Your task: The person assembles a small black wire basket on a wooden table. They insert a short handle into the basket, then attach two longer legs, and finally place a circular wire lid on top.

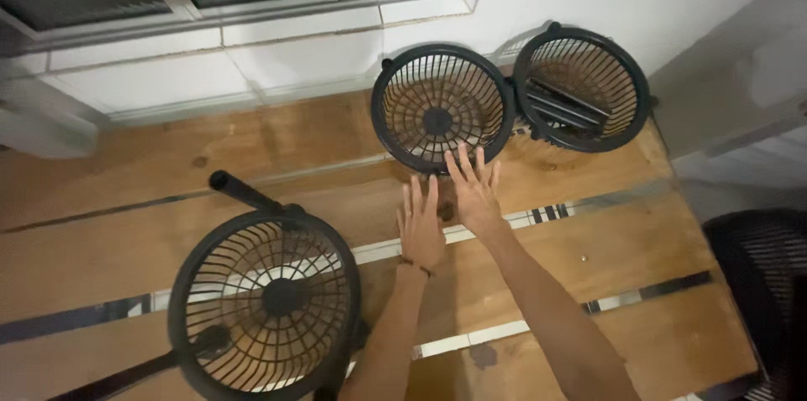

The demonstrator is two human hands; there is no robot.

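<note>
While both hands lie spread and empty on a slatted wooden counter (588, 233), three black fan parts sit around them, and each carries its own risk. At far left, a fan (265, 308) with its front grille on rests near the counter's front edge, its handle (239, 191) pointing up and back; a careless forearm sweep could well nudge it over that edge. Beside it, the left hand (419, 229) is flat on the wood, fingers together, gripping nothing. Next, the right hand (473, 191) is splayed wide, its fingertips just touching the lower rim of a loose grille (437, 107) that leans tilted against the white tiled wall (252, 56); a push there would probably slide the rim outward and drop the grille flat, or knock it into the second grille (584, 90) touching it at right. That one holds dark flat pieces, perhaps blades, which might spill. Gaps between the slats could swallow small parts.
</note>
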